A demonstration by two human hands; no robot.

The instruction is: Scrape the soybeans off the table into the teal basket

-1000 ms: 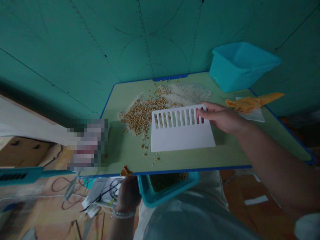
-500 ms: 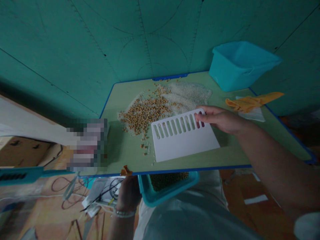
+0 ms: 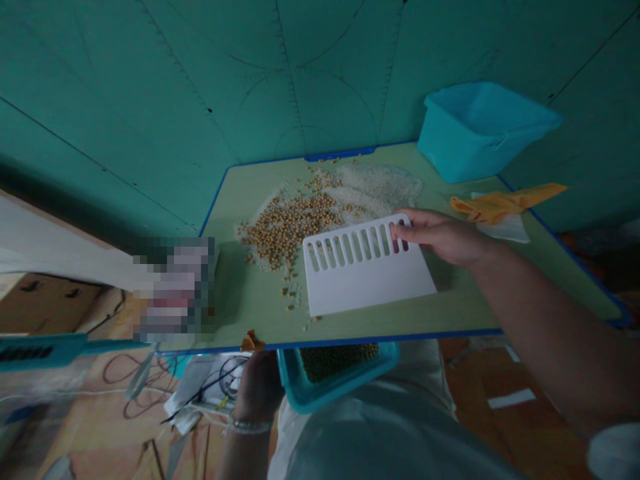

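White, the slotted scraper (image 3: 370, 287) is pinched in our right hand (image 3: 445, 237) beside the beans (image 3: 287, 233). We cannot tell our left hand's (image 3: 257, 387) grip, partly hidden by the table (image 3: 460, 310); pixelation masks a boxlike item (image 3: 173, 293).

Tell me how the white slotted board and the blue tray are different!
The white slotted board is flat, while the blue tray has raised sides and holds dark grains. The right hand grips the board over the table; the tray is below the table's near edge, partly hidden, with the left hand beside it. Both have a hand close by.
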